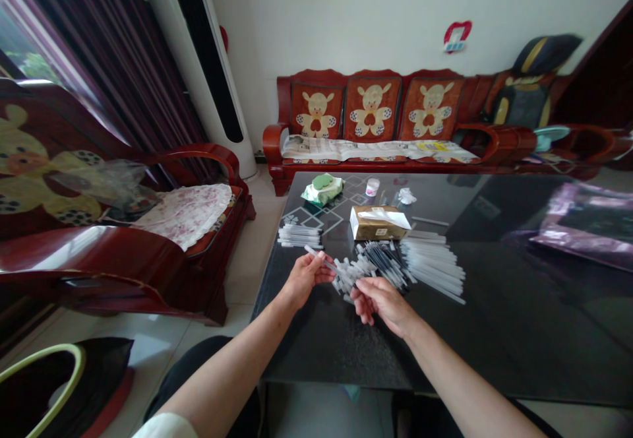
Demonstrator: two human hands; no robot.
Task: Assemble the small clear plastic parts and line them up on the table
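My left hand point(310, 276) pinches a slim, whitish translucent tube point(316, 254) that points up and left, over the near side of the table. My right hand point(380, 301) is closed, thumb against curled fingers, at the edge of a pile of short whitish caps point(353, 270); whatever sits in its fingertips is too small to make out. Behind that hand lies a heap of thin black sticks with pale ends point(382, 260). Long translucent tubes point(432, 263) fan out to the right of the heap. A neat stack of similar tubes point(299, 235) rests to the left, beyond my left hand.
On the dark table point(484, 332) stand a tissue box point(378, 223), a green wipes pack point(322, 190), a small white jar point(372, 187) and a crumpled tissue point(406, 196). Purple plastic packaging point(588, 227) lies at right. A wooden armchair point(119, 260) and bin point(64, 385) are at left.
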